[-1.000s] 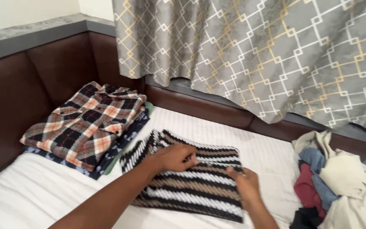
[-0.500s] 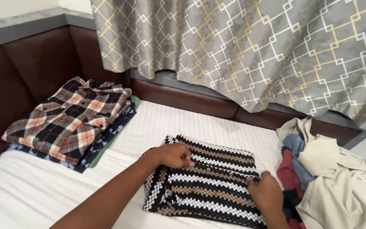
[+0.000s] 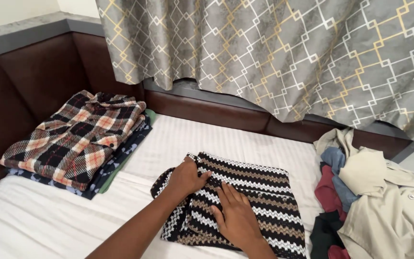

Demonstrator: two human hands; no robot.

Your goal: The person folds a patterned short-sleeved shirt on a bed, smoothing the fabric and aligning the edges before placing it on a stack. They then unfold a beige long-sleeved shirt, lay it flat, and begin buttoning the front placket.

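— Start at the far left: what's that pile against the brown padded wall [image 3: 34, 81]?

— A stack of folded shirts [image 3: 75, 139], a red, black and cream plaid one on top, darker ones under it, squared up on the white bed [image 3: 49, 220]. It sits well apart from the hands.

— And the piece in hand?

— A black, white and tan zigzag knit garment [image 3: 259, 192], lying mid-bed, partly folded. The left hand [image 3: 185, 176] sits at its left edge, fingers curled and closed on a fold of the knit. Just beside it the right hand [image 3: 235, 216] lies flat on top, fingers [image 3: 227, 194] straight and close together, pressing down, gripping nothing.

— How would you do this fold well?

— I'd say keep the flat palm as the anchor so the layers underneath don't slide, and bring the pinched edge over in line with the stripes. The stripes make a handy guide for a straight crease. A loose knit like that probably stretches, so lift rather than drag, then smooth outward from the middle.

— What's over on the right?

— A loose heap of unfolded clothes [image 3: 379, 201]: beige on top, with blue, maroon and black beneath, touching the knit's right edge. Behind everything hangs a grey curtain [image 3: 288, 52] with a gold lattice pattern.
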